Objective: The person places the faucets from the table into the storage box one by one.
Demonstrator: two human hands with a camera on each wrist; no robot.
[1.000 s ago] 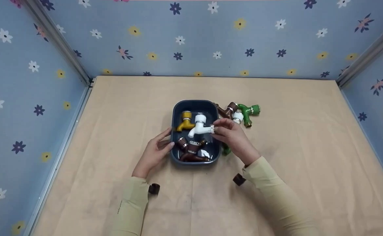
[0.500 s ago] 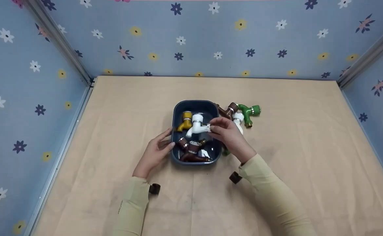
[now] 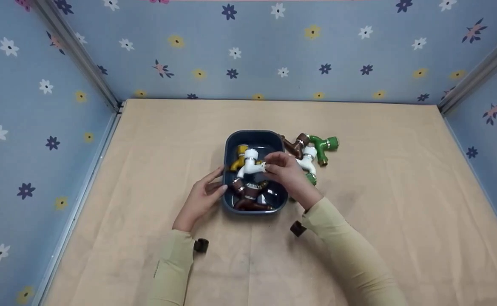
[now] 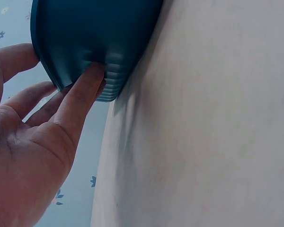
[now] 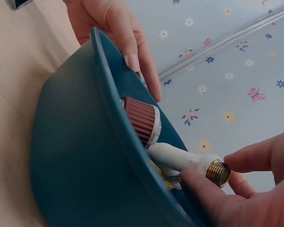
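My right hand (image 3: 291, 174) pinches a white tap (image 3: 248, 166) by its threaded inlet end, holding it over the dark blue plastic bin (image 3: 230, 199). In the right wrist view the brass thread of the white tap (image 5: 173, 156) shows between thumb and fingers. My left hand (image 3: 199, 197) grips the bin's left side, thumb over the rim and fingers on the outer wall (image 4: 75, 42). A yellow tap (image 3: 242, 149) lies in the bin, partly covered by the white one. Dark brown taps (image 3: 250, 205) lie at the bin's near end.
Right of the bin, on the beige tabletop (image 3: 384, 191), lie a brown tap (image 3: 294, 145), a green tap (image 3: 324, 144) and a second white tap (image 3: 310, 160). Another green tap (image 3: 311, 178) is partly hidden by my right hand. Flowered panels (image 3: 274, 55) enclose the table.
My right hand has moved left over the bin with the white tap, which now overlaps the yellow tap. More of the second white tap shows on the table. My left hand has stayed put.
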